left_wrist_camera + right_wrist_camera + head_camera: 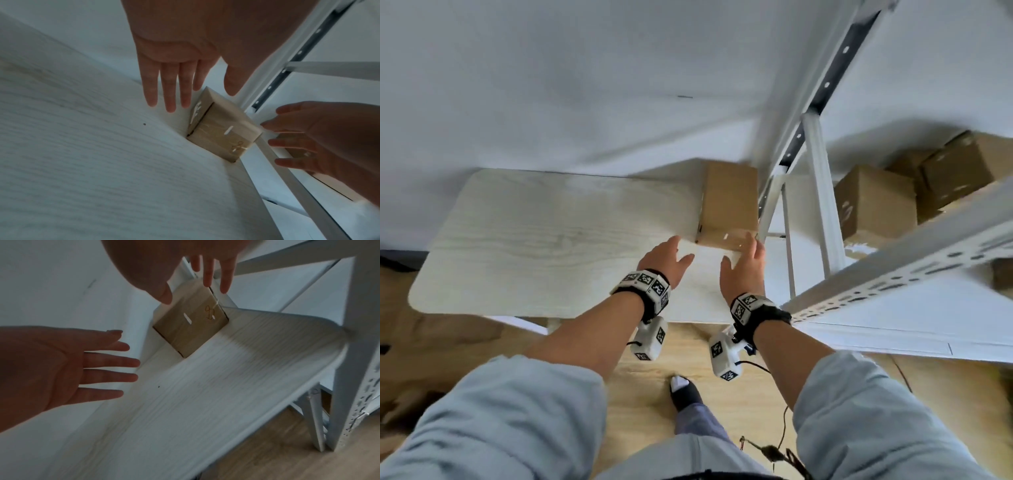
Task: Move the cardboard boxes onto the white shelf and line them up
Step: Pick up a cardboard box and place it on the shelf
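One cardboard box [729, 205] stands at the far right corner of the pale wood table [551, 222], right beside the white shelf's upright [822, 192]. My left hand [669, 257] is open with straight fingers just left of the box's near face, a small gap between them in the left wrist view. My right hand [746, 263] is open at the box's near right edge; contact cannot be told. The box [222, 126] [191, 324] has tape and handwriting on its near face. Several cardboard boxes [873, 202] sit on the white shelf [893, 274].
The shelf's perforated front rail runs diagonally across the right side, close to my right forearm. A white wall is behind the table. Below are the wood floor, my foot [683, 390] and some cables [774, 452].
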### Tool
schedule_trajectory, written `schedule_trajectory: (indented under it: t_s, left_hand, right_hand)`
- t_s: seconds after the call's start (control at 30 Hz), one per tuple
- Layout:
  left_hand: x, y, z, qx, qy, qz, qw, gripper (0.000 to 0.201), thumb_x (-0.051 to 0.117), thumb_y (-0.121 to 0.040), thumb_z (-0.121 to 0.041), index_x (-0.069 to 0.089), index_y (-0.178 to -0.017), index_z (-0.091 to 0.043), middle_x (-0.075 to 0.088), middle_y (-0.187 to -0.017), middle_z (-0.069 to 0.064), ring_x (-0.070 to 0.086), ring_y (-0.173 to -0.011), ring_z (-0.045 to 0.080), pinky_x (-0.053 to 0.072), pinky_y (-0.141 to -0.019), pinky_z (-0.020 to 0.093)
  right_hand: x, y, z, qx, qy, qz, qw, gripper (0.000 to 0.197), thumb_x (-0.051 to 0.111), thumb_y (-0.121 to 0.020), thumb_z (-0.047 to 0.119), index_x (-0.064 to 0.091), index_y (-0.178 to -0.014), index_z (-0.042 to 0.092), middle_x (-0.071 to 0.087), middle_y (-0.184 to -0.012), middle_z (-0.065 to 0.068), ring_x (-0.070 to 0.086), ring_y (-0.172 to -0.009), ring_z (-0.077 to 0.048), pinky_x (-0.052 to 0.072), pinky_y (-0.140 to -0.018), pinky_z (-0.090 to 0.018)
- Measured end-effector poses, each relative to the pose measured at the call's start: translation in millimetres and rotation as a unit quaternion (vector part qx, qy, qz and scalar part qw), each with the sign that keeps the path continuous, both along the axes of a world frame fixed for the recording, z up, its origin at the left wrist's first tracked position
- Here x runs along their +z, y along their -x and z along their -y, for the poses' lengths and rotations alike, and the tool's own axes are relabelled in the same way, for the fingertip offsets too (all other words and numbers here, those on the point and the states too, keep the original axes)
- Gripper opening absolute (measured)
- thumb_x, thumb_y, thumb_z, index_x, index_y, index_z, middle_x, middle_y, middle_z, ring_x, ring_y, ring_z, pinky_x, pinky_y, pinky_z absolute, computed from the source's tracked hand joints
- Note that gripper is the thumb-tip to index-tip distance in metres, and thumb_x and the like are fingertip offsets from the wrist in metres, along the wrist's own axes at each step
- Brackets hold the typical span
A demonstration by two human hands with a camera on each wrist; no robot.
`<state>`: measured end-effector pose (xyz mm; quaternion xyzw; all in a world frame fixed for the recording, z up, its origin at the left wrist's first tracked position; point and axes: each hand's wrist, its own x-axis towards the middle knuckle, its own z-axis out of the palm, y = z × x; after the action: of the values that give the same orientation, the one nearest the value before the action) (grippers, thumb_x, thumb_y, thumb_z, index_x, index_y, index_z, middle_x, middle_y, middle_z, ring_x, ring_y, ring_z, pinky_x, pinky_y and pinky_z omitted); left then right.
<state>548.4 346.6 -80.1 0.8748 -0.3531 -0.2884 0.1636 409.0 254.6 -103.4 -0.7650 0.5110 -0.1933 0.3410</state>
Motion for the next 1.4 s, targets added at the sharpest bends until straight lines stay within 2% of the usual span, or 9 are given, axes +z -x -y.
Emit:
schedule_trajectory:
  t_s: [0.13, 0.27, 0.43, 0.6, 0.7, 0.83, 1.0, 1.2, 1.4]
  left_hand:
    - [17.4, 37.1, -42.8, -0.027, 0.016, 0.035, 0.999, 0.062, 0.053, -0.098, -0.046, 0.033, -0.151, -0.020, 0.047, -0.149, 0.003, 0.047, -0.132, 0.026, 0.040, -0.107, 0.042]
    - [32.8, 83.2, -86.5, -0.026, 0.092, 0.039, 0.995, 0.060, 0.056, -0.096, -0.041, 0.037, -0.149, -0.019, 0.048, -0.147, 0.004, 0.047, -0.132, 0.025, 0.040, -0.107, 0.042]
    - [48.4, 148.8, -117.2, -0.063, 0.135, 0.045, 0.988, 0.058, 0.056, -0.096, -0.041, 0.040, -0.146, -0.017, 0.052, -0.142, 0.004, 0.051, -0.128, 0.025, 0.044, -0.104, 0.041]
    - [65.1, 222.5, -109.2, -0.061, 0.198, -0.043, 0.977, 0.050, 0.062, -0.094, -0.037, 0.049, -0.139, -0.018, 0.058, -0.133, 0.000, 0.056, -0.119, 0.020, 0.046, -0.096, 0.032]
    - [71.3, 256.7, -87.1, -0.073, 0.233, -0.087, 0.966, 0.046, 0.066, -0.091, -0.036, 0.055, -0.132, -0.019, 0.062, -0.127, -0.002, 0.058, -0.116, 0.018, 0.047, -0.096, 0.032]
    - [81.3, 299.9, -39.1, -0.105, 0.254, -0.085, 0.958, 0.050, 0.065, -0.093, -0.037, 0.052, -0.136, -0.016, 0.053, -0.139, 0.002, 0.051, -0.127, 0.019, 0.040, -0.108, 0.036]
    - [83.3, 342.0, 48.4, -0.106, 0.268, -0.109, 0.951, 0.055, 0.066, -0.092, -0.035, 0.049, -0.141, -0.014, 0.048, -0.144, 0.004, 0.047, -0.131, 0.019, 0.037, -0.111, 0.038]
    - [80.1, 338.8, 161.8, 0.053, 0.226, -0.143, 0.962, 0.068, 0.067, -0.090, -0.038, 0.040, -0.148, -0.016, 0.044, -0.151, 0.007, 0.042, -0.137, 0.025, 0.034, -0.111, 0.036]
    - [72.0, 306.2, 235.9, 0.163, 0.179, -0.118, 0.963, 0.087, 0.070, -0.088, -0.040, 0.022, -0.156, -0.012, 0.027, -0.161, 0.010, 0.029, -0.146, 0.027, 0.026, -0.115, 0.035]
  right_hand:
    - [19.9, 41.6, -44.7, 0.035, 0.059, -0.048, 0.996, 0.054, 0.061, -0.089, 0.016, 0.044, -0.140, 0.014, 0.046, -0.141, -0.007, 0.049, -0.125, -0.027, 0.049, -0.095, -0.041]
    - [32.2, 96.6, -96.9, 0.039, 0.113, -0.065, 0.991, 0.047, 0.063, -0.085, 0.016, 0.053, -0.131, 0.016, 0.052, -0.132, -0.006, 0.052, -0.118, -0.028, 0.051, -0.089, -0.041]
    - [48.9, 171.0, -136.1, -0.011, 0.125, -0.044, 0.991, 0.043, 0.064, -0.085, 0.017, 0.056, -0.127, 0.015, 0.056, -0.127, -0.006, 0.054, -0.112, -0.029, 0.050, -0.084, -0.039]
    - [68.6, 239.1, -126.9, -0.106, 0.123, -0.025, 0.986, 0.044, 0.064, -0.086, 0.016, 0.054, -0.128, 0.017, 0.055, -0.130, -0.003, 0.055, -0.115, -0.027, 0.049, -0.085, -0.038]
    - [79.1, 271.5, -104.8, -0.159, 0.129, -0.001, 0.979, 0.044, 0.064, -0.087, 0.016, 0.054, -0.129, 0.017, 0.055, -0.130, -0.003, 0.055, -0.116, -0.026, 0.049, -0.085, -0.038]
    - [88.1, 313.3, -60.5, -0.217, 0.137, 0.037, 0.966, 0.041, 0.064, -0.088, 0.017, 0.054, -0.128, 0.018, 0.057, -0.128, 0.000, 0.057, -0.115, -0.024, 0.050, -0.088, -0.040]
    - [88.4, 353.3, 18.0, -0.250, 0.124, 0.071, 0.958, 0.038, 0.064, -0.089, 0.019, 0.054, -0.126, 0.019, 0.059, -0.125, 0.002, 0.058, -0.113, -0.021, 0.050, -0.090, -0.041]
    - [85.9, 372.6, 131.3, -0.215, 0.091, 0.083, 0.969, 0.040, 0.066, -0.089, 0.022, 0.054, -0.126, 0.017, 0.059, -0.124, -0.001, 0.058, -0.111, -0.022, 0.051, -0.088, -0.040]
    - [72.5, 346.1, 216.4, -0.137, 0.050, 0.048, 0.988, 0.046, 0.069, -0.086, 0.028, 0.054, -0.127, 0.017, 0.060, -0.125, -0.002, 0.058, -0.111, -0.023, 0.052, -0.085, -0.039]
